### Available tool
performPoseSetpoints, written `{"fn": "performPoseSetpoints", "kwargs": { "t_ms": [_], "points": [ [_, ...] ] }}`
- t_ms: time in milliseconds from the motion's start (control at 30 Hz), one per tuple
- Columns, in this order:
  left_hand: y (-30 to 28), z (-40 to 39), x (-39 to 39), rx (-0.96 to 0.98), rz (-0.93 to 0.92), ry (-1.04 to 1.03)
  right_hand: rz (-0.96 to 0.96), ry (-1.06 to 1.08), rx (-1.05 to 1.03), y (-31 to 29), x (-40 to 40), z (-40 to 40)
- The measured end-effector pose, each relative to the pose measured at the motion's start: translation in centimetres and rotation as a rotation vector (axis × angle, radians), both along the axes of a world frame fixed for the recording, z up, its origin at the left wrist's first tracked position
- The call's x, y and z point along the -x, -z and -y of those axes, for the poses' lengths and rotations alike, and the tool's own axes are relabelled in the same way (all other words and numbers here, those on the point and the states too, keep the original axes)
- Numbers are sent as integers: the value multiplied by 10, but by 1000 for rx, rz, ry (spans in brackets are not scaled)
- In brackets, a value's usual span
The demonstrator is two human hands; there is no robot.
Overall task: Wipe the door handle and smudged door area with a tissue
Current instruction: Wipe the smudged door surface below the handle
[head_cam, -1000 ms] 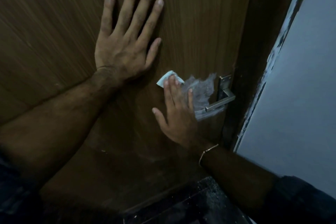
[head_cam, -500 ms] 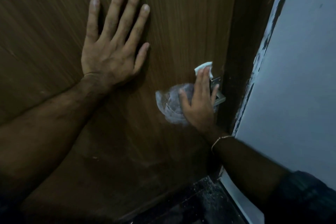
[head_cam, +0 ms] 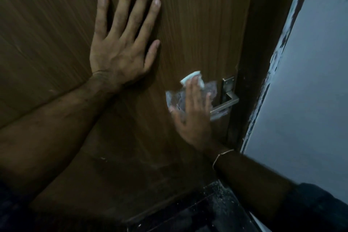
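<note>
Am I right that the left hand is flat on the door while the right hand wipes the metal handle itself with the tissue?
Not quite. In the head view the right hand presses the tissue on the smudged door beside the handle. The left hand is indeed flat.

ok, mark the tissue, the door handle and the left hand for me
tissue (head_cam: 191, 77): head view, on the white corner showing above the fingertips.
door handle (head_cam: 227, 104): head view, on the metal lever bar.
left hand (head_cam: 117, 53): head view, on the back of the hand, flat on the door.

Brown wood-grain door (head_cam: 197, 24): metal handle (head_cam: 225, 102) at its right edge. Dark speckled floor (head_cam: 207, 211) below.
</note>
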State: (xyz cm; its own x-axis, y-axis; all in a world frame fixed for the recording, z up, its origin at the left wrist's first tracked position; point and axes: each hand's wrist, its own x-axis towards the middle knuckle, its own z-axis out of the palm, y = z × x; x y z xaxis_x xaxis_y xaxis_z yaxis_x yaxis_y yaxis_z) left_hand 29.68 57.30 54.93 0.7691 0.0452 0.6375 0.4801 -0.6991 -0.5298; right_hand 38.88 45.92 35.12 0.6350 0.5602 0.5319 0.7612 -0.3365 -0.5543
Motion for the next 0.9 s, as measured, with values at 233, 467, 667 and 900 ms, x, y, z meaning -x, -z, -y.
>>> {"fn": "performPoseSetpoints", "kwargs": {
  "t_ms": [233, 467, 667, 900],
  "points": [
    [0, 1, 0, 7, -7, 4, 147, -100, 77, -9, 25, -14],
    [1, -1, 0, -12, -8, -11, 198, -109, 234, 24, 27, -2],
    [0, 0, 0, -2, -4, -7, 200, -119, 186, 15, 33, -15],
    [0, 0, -1, -16, 0, -4, 125, 12, 144, 8, 8, -4]
  ]
}}
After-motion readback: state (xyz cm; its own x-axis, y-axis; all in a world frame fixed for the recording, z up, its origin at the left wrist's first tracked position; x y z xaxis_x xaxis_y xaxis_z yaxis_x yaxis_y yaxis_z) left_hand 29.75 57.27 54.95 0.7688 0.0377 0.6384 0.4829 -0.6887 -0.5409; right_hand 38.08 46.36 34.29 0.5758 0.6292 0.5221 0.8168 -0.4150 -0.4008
